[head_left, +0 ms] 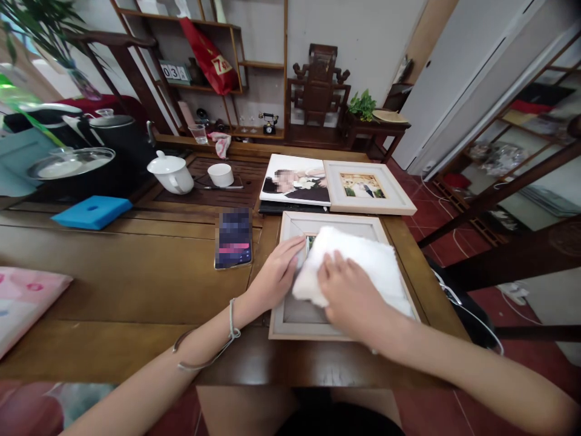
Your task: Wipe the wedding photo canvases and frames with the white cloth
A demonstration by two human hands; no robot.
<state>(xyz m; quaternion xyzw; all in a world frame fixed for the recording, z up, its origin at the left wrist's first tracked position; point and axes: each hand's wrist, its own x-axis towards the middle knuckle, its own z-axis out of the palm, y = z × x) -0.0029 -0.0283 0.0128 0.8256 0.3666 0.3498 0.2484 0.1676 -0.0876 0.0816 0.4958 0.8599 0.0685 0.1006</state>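
A light wooden picture frame (295,324) lies flat on the table in front of me. Over its middle and right side is a folded white towel (379,260), which hides most of the small picture inside. My right hand (347,290) presses down on the towel with fingers bent into it. My left hand (279,272) rests on the frame's left part, its fingers stretched out towards the towel's edge and holding nothing. Behind it, a second framed picture (399,203) and a photo panel (295,158) of a person with white flowers lie side by side.
Left of the frame lies a phone (233,239) with its screen lit. Farther left are a blue block (93,212), a white lidded teapot (170,174), a white cup (221,175) and a dark kettle (118,142). A pink-and-white packet (29,303) is at the left edge.
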